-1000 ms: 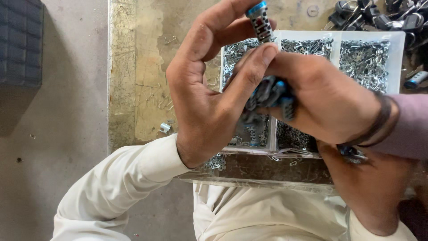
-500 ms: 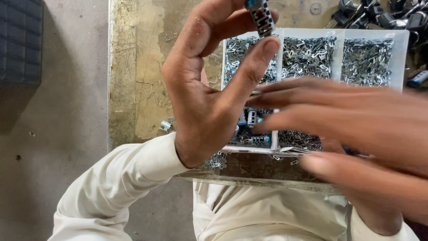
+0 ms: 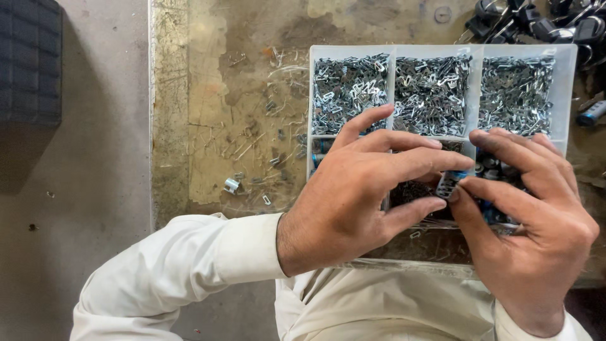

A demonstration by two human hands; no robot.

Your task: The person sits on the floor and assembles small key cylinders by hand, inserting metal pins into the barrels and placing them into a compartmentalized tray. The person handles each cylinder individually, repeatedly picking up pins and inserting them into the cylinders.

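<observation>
Blue-and-metal part (image 3: 449,183), upright, pinched between left hand (image 3: 353,202) and right hand (image 3: 530,221) fingertips over the compartment tray (image 3: 568,95) of metal clips (image 3: 432,93) at the bench's right edge.

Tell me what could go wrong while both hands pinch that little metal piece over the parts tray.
The small metal piece is pinched only at the fingertips of the left hand and right hand; it could slip into the tray and get lost among the heaps of similar clips. A nudge might also spill compartments.

A worn, scratched wooden workbench (image 3: 240,113) stands on a grey concrete floor (image 3: 95,189), with a dark ribbed mat (image 3: 28,60) at the upper left.
</observation>
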